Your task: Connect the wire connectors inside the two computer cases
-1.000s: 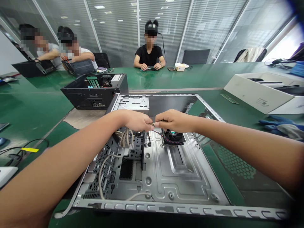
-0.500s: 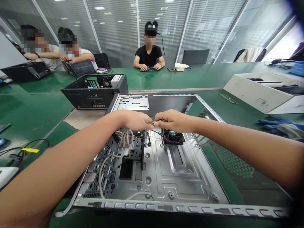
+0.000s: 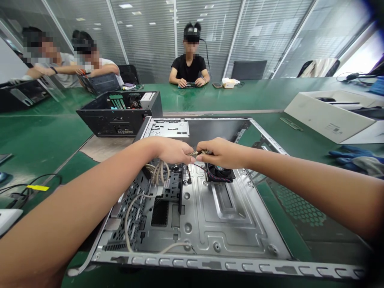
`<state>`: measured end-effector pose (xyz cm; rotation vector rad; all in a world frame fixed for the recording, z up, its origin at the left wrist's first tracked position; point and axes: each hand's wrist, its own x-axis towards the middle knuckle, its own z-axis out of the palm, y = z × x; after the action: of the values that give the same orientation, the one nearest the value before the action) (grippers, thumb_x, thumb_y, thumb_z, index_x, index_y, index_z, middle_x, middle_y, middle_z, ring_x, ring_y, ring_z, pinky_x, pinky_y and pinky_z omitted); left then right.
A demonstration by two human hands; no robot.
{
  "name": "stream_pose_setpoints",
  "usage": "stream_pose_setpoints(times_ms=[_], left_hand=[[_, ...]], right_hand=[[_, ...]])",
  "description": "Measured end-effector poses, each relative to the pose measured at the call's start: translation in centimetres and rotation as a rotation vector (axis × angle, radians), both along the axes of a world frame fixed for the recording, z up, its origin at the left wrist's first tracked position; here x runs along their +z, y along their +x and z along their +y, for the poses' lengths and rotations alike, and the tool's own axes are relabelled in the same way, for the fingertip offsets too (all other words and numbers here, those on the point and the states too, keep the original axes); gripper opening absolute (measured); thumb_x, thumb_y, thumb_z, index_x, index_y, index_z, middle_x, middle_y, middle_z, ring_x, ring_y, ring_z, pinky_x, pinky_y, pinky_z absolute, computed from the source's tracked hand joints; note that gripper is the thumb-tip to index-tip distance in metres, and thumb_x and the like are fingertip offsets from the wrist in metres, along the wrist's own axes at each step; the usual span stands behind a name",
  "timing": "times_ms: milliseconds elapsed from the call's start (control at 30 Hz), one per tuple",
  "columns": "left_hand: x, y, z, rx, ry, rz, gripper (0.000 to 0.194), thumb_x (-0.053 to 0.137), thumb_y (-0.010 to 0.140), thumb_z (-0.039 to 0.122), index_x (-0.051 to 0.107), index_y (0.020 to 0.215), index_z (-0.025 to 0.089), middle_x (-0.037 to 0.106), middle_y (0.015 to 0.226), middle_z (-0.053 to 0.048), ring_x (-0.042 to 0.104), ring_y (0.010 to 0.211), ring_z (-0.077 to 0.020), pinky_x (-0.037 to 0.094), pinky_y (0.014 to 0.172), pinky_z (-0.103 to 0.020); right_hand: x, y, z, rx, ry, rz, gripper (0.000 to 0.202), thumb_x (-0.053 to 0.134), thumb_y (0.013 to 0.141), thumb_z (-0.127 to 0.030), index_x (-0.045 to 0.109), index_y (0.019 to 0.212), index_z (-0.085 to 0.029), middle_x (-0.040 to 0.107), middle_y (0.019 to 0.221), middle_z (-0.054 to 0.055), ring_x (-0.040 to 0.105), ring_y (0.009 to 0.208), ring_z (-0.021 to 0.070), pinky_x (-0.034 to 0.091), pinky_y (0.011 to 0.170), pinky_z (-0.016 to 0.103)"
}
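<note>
Both my hands grip one bundle of beige cables [image 3: 159, 173] above an open metal computer case [image 3: 207, 236] that lies on its side. My left hand [image 3: 175, 152] is closed round the bundle, and its loops hang down at the case's left side. Close beside it, my right hand [image 3: 217, 153] pinches the same bundle, nearly touching the left fingertips. Below my right hand a black CPU fan [image 3: 221, 173] with a twisted dark wire rests in the case. A black drive bracket [image 3: 173, 188] stands under my left hand. Another pale cable [image 3: 127, 224] curves along the left wall.
A second black computer case [image 3: 120, 116] stands behind on the left. At the right are a white box [image 3: 318, 120] and blue-grey gloves [image 3: 360, 162]. Black cables with a yellow tag [image 3: 38, 187] lie at the left. Several people [image 3: 189, 64] sit across the green table [image 3: 216, 100].
My hands stay on the cable bundle with hardly any movement. The view has shifted slightly. At the far left, a person's arms and the black case there have moved.
</note>
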<state>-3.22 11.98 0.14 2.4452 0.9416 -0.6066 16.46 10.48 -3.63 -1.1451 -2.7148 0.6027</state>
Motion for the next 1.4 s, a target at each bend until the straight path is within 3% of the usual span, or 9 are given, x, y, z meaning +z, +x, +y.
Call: stream_pose_setpoints(times_ms=[267, 500, 767, 1000, 1167, 1400], left_hand=[[0.05, -0.06, 0.01, 0.013, 0.006, 0.000, 0.051, 0.034, 0.091, 0.049, 0.063, 0.113, 0.013, 0.065, 0.103, -0.010, 0.055, 0.090, -0.0219, 0.044, 0.082, -0.034], [0.06, -0.16, -0.04, 0.028, 0.016, -0.009, 0.050, 0.035, 0.092, 0.051, 0.061, 0.114, 0.015, 0.065, 0.102, -0.009, 0.055, 0.090, -0.0210, 0.043, 0.080, -0.032], [-0.24, 0.09, -0.38, 0.049, 0.025, -0.013, 0.042, 0.036, 0.093, 0.049, 0.061, 0.101, 0.016, 0.059, 0.083, -0.004, 0.050, 0.075, -0.0167, 0.041, 0.071, -0.030], [-0.64, 0.35, -0.47, 0.195, -0.212, -0.225, 0.027, 0.037, 0.092, 0.039, 0.050, 0.100, 0.017, 0.049, 0.075, 0.000, 0.047, 0.063, -0.0126, 0.042, 0.060, -0.025], [-0.60, 0.43, -0.58, 0.174, -0.195, -0.280, 0.018, 0.039, 0.090, 0.034, 0.048, 0.085, 0.019, 0.037, 0.069, 0.002, 0.038, 0.060, -0.0121, 0.037, 0.056, -0.025], [-0.54, 0.27, -0.69, 0.242, -0.263, -0.281, 0.018, 0.039, 0.090, 0.036, 0.045, 0.087, 0.019, 0.035, 0.070, 0.003, 0.035, 0.060, -0.0120, 0.036, 0.055, -0.025]], right_hand=[[0.27, -0.28, -0.27, -0.083, -0.063, 0.007, 0.022, 0.046, 0.091, -0.040, 0.050, 0.100, -0.020, 0.057, 0.064, -0.001, 0.049, 0.060, 0.0165, 0.032, 0.060, 0.029], [0.21, -0.04, 0.02, -0.055, -0.020, 0.122, 0.021, 0.050, 0.089, -0.041, 0.049, 0.080, -0.021, 0.052, 0.063, -0.002, 0.043, 0.059, 0.0129, 0.031, 0.060, 0.027], [-0.08, 0.44, 0.56, 0.008, 0.052, 0.141, 0.020, 0.060, 0.084, -0.039, 0.057, 0.079, -0.019, 0.052, 0.063, -0.003, 0.040, 0.058, 0.0112, 0.030, 0.058, 0.026], [0.13, 0.31, 0.02, 0.016, 0.148, 0.148, 0.012, 0.063, 0.081, -0.031, 0.059, 0.081, -0.020, 0.059, 0.069, -0.001, 0.047, 0.062, 0.0125, 0.033, 0.062, 0.026], [0.14, 0.24, -0.23, -0.020, 0.187, 0.176, 0.018, 0.066, 0.079, -0.032, 0.055, 0.088, -0.020, 0.060, 0.073, -0.001, 0.049, 0.064, 0.0132, 0.034, 0.062, 0.026], [0.14, 0.55, -0.43, 0.028, 0.203, 0.234, 0.018, 0.059, 0.084, -0.037, 0.056, 0.087, -0.020, 0.056, 0.066, -0.003, 0.043, 0.058, 0.0116, 0.033, 0.059, 0.026]])
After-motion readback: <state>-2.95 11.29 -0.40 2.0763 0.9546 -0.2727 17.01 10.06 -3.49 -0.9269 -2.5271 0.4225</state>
